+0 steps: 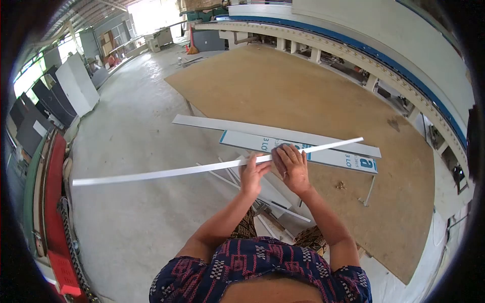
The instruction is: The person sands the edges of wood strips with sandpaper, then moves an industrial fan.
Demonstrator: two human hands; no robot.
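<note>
A long white strip (151, 175) runs slantwise across the front of my body, its left end over the floor and its right end above the table. My left hand (250, 175) is closed around it near the middle, with the thumb on the near side. Just to the right, my right hand (296, 169) curls over the strip, gripping a brownish pad (277, 160) against it. The pad's exact kind is hard to make out, as the fingers cover much of it. Behind the hands lie a plain pale strip (207, 122) and a strip with blue lettering (242, 140).
The brown tabletop (283, 91) spreads ahead and right, with small brass-coloured pieces (341, 186) and a thin metal rod (370, 191) on it. More white strips (288, 210) lie low by my legs. A large machine (374, 60) stands behind; red equipment (53, 187) is at left.
</note>
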